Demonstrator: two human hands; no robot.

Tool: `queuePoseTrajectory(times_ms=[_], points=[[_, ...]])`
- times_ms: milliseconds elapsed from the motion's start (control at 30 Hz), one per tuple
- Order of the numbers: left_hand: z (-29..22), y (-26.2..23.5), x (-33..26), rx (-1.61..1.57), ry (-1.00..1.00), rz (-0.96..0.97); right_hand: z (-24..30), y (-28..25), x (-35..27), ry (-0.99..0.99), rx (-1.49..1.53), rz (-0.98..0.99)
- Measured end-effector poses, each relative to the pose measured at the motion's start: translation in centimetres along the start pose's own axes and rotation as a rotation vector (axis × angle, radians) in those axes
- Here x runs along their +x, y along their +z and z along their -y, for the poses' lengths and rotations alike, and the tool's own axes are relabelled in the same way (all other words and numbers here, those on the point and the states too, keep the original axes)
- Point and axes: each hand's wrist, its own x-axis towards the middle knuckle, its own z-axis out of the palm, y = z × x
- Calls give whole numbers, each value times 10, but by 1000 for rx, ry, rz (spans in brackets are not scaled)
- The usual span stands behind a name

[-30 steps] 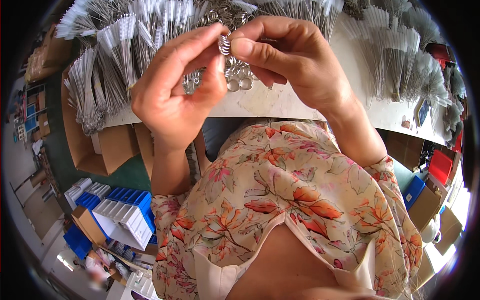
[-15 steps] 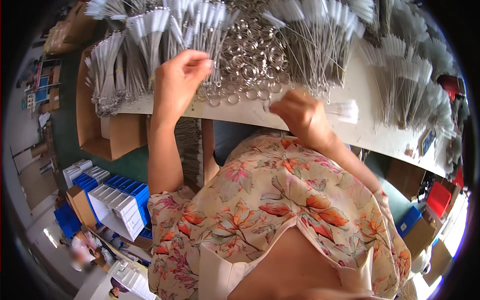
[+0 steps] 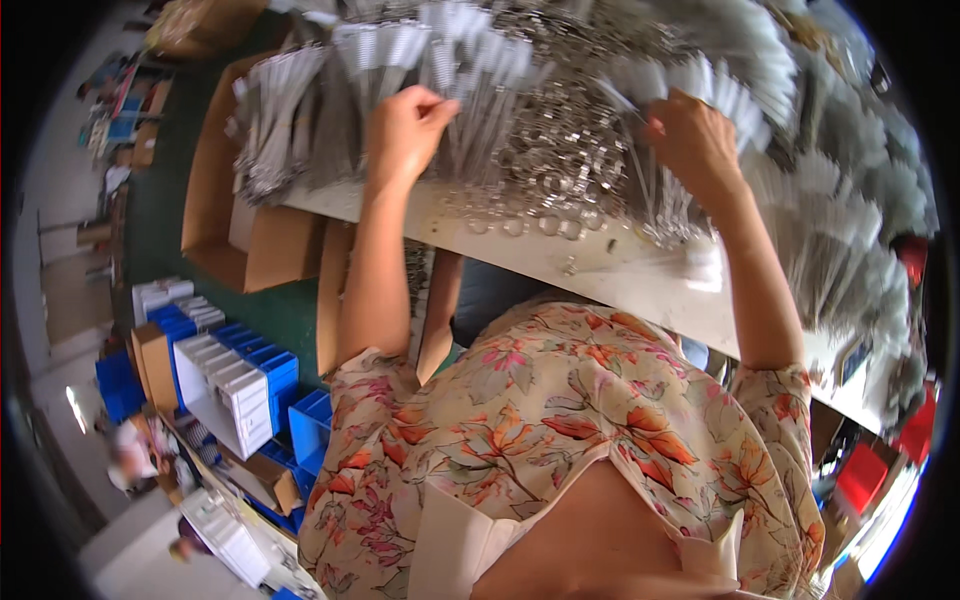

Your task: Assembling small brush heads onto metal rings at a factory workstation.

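Observation:
My left hand (image 3: 408, 132) is raised over the left bundles of wire-handled brushes (image 3: 478, 95), its thumb and fingers pinched together. Whatever lies between those fingertips is too small to make out. At the right pile of white-tipped brushes (image 3: 722, 90), my right hand (image 3: 697, 142) has its fingers curled in among the stems. Motion blur hides what it grips, if anything. A heap of metal rings (image 3: 565, 140) spreads between the two piles, with several loose rings (image 3: 572, 228) near the table's front edge.
More brush bundles (image 3: 825, 225) cover the right side of the white table (image 3: 480, 240). An open cardboard box (image 3: 285, 250) stands by its left edge. Blue and white plastic bins (image 3: 235, 385) are at the lower left, and a red container (image 3: 860, 475) is at the lower right.
My right hand has moved from the table's front edge forward and right, to the right brush pile. The left hand remains pinched above the left bundles. The whole view has shifted and tilted.

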Motion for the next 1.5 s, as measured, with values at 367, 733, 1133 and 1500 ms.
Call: queuePoseTrajectory(times_ms=[367,733,1133,1500], points=[[30,-70,60,-524,-138,-354,-105,-18,21,348,1863,-375],[180,-108,67,114,-259,145,-159,-49,-109,667,533,-407],[158,-102,86,74,-154,45,-153,-10,-140,727,302,-101],[87,-85,77,-159,-236,-132,-344,-143,-240,941,569,-586]])
